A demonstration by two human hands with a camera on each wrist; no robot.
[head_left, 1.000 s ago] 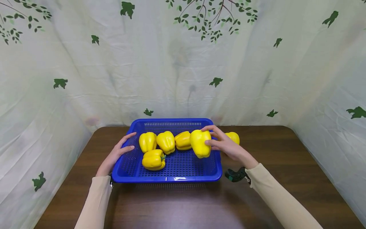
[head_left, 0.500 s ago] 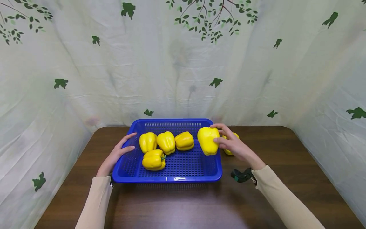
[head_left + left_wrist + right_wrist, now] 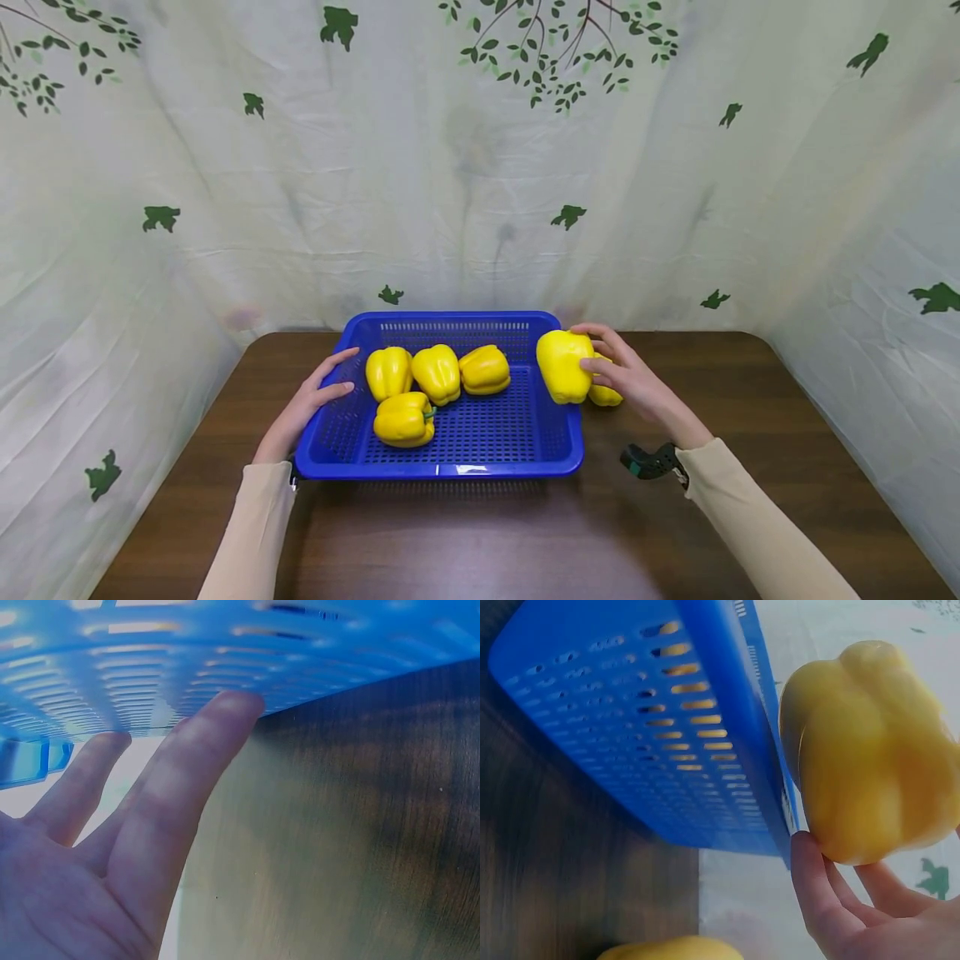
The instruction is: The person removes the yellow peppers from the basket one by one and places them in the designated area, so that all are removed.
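Note:
A blue perforated basket (image 3: 450, 467) sits on the brown table and holds several yellow bell peppers (image 3: 435, 372). My right hand (image 3: 618, 375) grips another yellow pepper (image 3: 564, 365) above the basket's right rim; in the right wrist view that pepper (image 3: 870, 754) rests on my fingertips (image 3: 814, 881) beside the basket wall (image 3: 652, 735). One more yellow pepper (image 3: 606, 394) lies on the table just right of the basket, partly behind my right hand. My left hand (image 3: 311, 400) rests with straight fingers (image 3: 187, 772) against the basket's left wall (image 3: 150, 667).
The wooden table (image 3: 480, 542) is enclosed by a white cloth backdrop (image 3: 480, 167) printed with green leaves. A dark wrist camera mount (image 3: 651, 461) sits at my right cuff. Bare tabletop lies in front of and to the right of the basket.
My right hand has carried the held pepper rightward, from over the basket's inside to above its right rim. The left hand and the other peppers have stayed put.

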